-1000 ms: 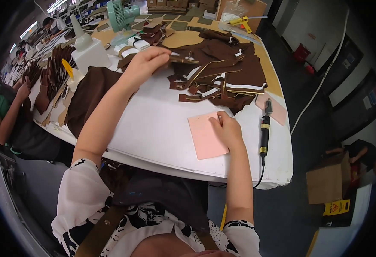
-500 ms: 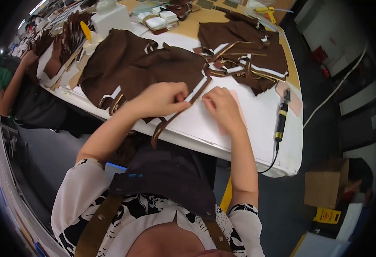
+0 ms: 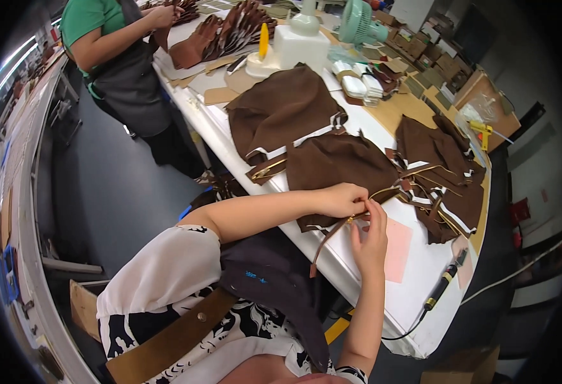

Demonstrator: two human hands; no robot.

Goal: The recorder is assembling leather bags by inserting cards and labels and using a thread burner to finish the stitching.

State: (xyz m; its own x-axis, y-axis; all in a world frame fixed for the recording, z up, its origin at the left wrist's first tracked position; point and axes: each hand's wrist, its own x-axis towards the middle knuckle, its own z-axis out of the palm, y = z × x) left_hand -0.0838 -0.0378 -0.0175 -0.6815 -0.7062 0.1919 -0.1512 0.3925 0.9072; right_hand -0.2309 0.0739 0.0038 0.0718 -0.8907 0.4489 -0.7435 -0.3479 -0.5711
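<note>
A brown fabric piece [image 3: 338,163] with white strips on its edges lies in front of me. From its right side runs a brown zipper [image 3: 327,247] with gold-coloured teeth, its tail hanging over the table's near edge. My left hand [image 3: 343,200] is closed, pinching the zipper near the fabric. Its fingertips meet those of my right hand [image 3: 372,240], whose bent fingers are at the same zipper with the thumb held lower. A small gold-coloured part [image 3: 350,220], perhaps the slider, shows between the hands. What lies inside both pinches is mostly hidden.
More brown pieces [image 3: 287,109] lie behind, others with zippers [image 3: 437,173] at right. A pink sheet [image 3: 397,249] and a corded black hand tool [image 3: 441,288] are near my right hand. Beyond stand a white container [image 3: 301,48] and a green fan [image 3: 357,22]. A person in green [image 3: 95,32] works at far left.
My hands have come together at the zipper; before, they were apart, the left one holding it. The view has swung left, bringing the person in green and the fan into sight.
</note>
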